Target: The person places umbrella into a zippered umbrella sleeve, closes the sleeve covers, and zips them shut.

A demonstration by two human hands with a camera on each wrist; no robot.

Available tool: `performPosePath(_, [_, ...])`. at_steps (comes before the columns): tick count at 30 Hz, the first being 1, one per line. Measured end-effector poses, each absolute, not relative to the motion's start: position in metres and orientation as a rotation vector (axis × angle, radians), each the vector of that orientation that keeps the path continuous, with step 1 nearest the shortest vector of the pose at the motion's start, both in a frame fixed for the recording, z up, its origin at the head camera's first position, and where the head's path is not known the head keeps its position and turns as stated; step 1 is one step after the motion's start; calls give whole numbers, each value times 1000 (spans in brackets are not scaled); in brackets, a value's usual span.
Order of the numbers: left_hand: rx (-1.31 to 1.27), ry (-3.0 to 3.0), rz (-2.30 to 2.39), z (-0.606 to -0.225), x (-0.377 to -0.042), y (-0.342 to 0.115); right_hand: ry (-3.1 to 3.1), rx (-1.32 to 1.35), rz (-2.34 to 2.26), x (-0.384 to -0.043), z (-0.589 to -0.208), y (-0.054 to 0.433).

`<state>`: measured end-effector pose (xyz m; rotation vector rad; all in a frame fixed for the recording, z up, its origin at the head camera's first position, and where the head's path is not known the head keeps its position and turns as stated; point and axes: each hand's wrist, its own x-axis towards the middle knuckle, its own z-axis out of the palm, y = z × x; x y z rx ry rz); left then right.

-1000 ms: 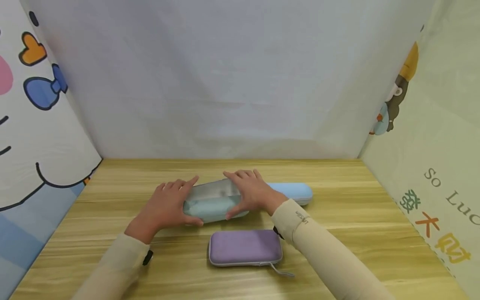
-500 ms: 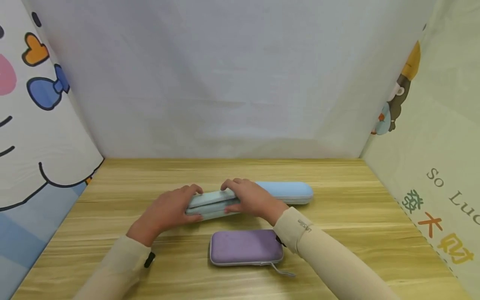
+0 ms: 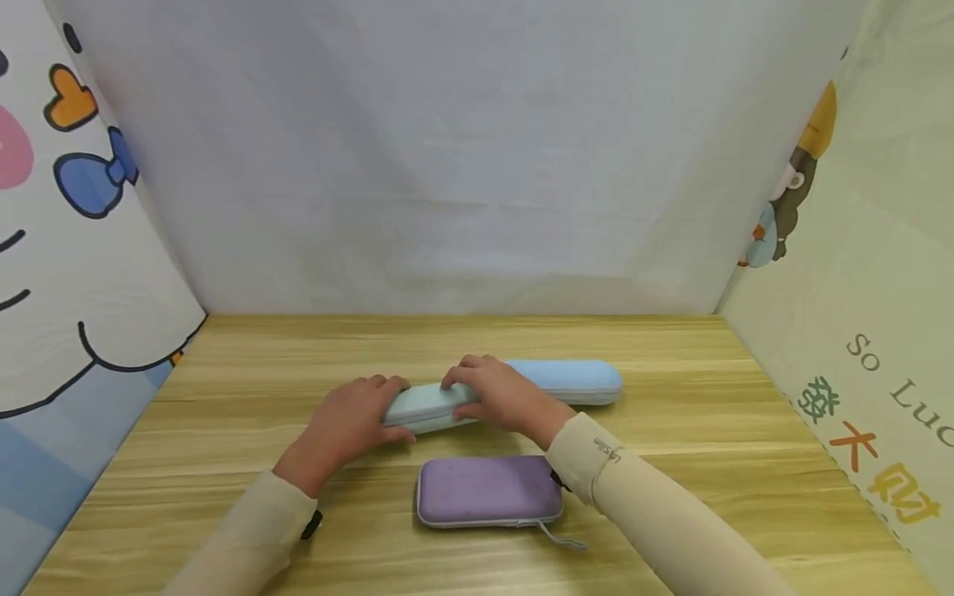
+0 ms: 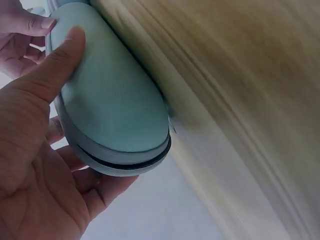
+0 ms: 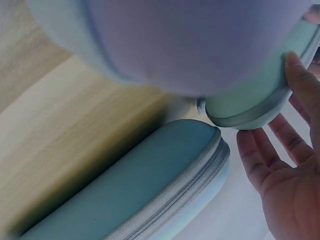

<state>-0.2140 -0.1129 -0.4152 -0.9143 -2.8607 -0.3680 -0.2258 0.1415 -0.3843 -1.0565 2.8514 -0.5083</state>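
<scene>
A long mint-green zippered case (image 3: 425, 408) lies lid down at mid-table, slightly slanted. Its left end sits in my left hand (image 3: 350, 422), thumb along the near side and fingers round the far side. Toward the other end, my right hand (image 3: 510, 397) holds the same case between thumb and fingers, hiding that end. The left wrist view shows a thin dark gap between the two halves of the mint case (image 4: 115, 95) at its rounded end. In the right wrist view, my right fingertips (image 5: 248, 137) curl round the far edge of the case.
A light blue zippered case (image 3: 577, 377) lies just beyond my right hand. Nearer me is a purple zippered case (image 3: 489, 492) with a grey wrist strap (image 3: 559, 538), beside my right cuff. A white cloth (image 3: 462, 207) hangs behind the wooden table (image 3: 671, 497).
One second ago the mint case stood open, showing its grey inside. Both hands have folded its lid down onto the base. The blue and purple cases have not moved.
</scene>
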Motion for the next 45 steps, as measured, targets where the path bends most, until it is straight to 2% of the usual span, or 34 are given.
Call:
performPosePath(10, [-896, -2730, -34, -415, -212, -89, 2859, -1012, -504, -228, -383, 142])
performPosePath(17, [-881, -2730, 51, -421, -214, -86, 2870, -929, -710, -225, -371, 153])
performPosePath(22, [-868, -2635, -74, -419, -219, -101, 2858, -875, -1062, -225, -343, 174])
performPosePath(28, [-949, -2410, -354, -393, -223, -110, 2694, -816, -1483, -215, -325, 200])
performPosePath(32, [-1014, -2282, -501, -378, -221, -109, 2604, -929, -1621, -196, -319, 208])
performPosePath(36, [-1055, -2206, -495, -365, -219, -103, 2811, -1256, -1476, -175, -312, 205])
performPosePath(40, [-1068, -2176, -396, -355, -217, -95, 3147, -1630, -1029, -160, -308, 194])
performPosePath(42, [-1067, -2164, -344, -350, -214, -91, 3279, -1721, -767, -157, -310, 187])
performPosePath(45, [-1049, -2138, -286, -343, -210, -83, 3432, -1715, -449, -156, -317, 181])
